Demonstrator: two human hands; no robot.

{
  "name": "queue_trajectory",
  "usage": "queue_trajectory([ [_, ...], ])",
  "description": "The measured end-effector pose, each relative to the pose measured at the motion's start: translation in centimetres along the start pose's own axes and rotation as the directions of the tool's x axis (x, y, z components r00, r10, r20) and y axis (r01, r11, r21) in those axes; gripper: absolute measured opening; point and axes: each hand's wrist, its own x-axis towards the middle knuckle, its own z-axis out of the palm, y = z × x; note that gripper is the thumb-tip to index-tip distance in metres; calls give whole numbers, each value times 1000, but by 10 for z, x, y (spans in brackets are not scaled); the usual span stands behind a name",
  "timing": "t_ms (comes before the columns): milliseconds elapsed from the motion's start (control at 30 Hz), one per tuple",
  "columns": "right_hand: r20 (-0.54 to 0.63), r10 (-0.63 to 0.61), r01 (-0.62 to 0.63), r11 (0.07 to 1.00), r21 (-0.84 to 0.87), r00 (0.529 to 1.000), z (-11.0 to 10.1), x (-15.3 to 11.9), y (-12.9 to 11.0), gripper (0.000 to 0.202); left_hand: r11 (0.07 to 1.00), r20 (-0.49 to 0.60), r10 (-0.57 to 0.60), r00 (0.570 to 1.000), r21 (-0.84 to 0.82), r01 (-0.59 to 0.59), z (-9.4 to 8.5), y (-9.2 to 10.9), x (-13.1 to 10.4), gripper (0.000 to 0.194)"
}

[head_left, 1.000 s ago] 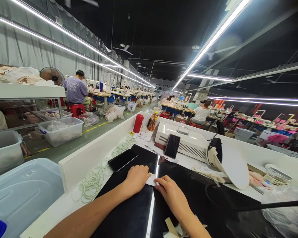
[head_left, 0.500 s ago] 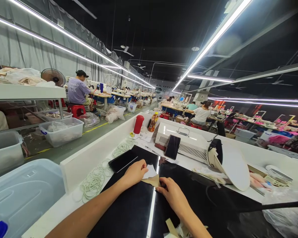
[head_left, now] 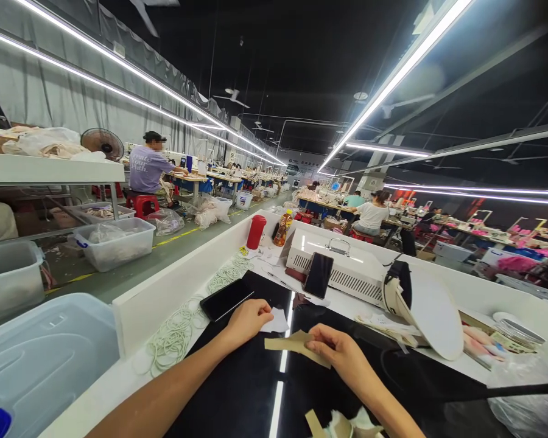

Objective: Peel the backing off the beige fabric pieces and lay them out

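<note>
The right hand pinches a tan strip between thumb and fingers, holding it just above the black mat; the strip juts out to that hand's left, toward the other hand. The left hand rests curled on the mat, fingertips pressing a white piece that lies just beyond and to the right of it. A dark phone lies just ahead and left of the left hand, and loose white rings are scattered further left along the counter. Beyond both hands stands a white machine with a second phone leaning on its front. Well to the right of the right hand a white fan lies tilted. Scraps lie near the right forearm.
</note>
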Motion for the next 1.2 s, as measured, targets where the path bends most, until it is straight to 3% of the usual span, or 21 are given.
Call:
queue_trajectory([
  [167, -77, 28, -31, 999, -37, 997, 22, 9, 2, 14, 1000, 137, 24, 990, -11, -23, 10, 11, -7, 28],
  [300, -63, 59, -64, 996, -68, 996, 35, 12, 13, 23, 999, 178, 25, 984, -24, -21, 12, 9, -7, 30],
  [633, -70, 111, -114, 993, -34, 991, 46, 18, 33, 28, 999, 150, 47, 988, -6, -46, 12, 6, -5, 42],
  [767, -93, 118, -118, 993, 6, 989, 49, 20, 35, 24, 998, 137, 62, 989, 3, -63, 11, 8, -7, 38],
  [1000, -154, 106, -99, 994, 55, 982, 54, 17, 28, 14, 992, 133, 94, 987, 68, -104, 9, 14, -12, 24],
  [1200, -267, 2, -33, 993, -112, 964, 53, 2, 11, 7, 972, 95, 137, 986, 178, -152, 11, 18, -17, 20],
])
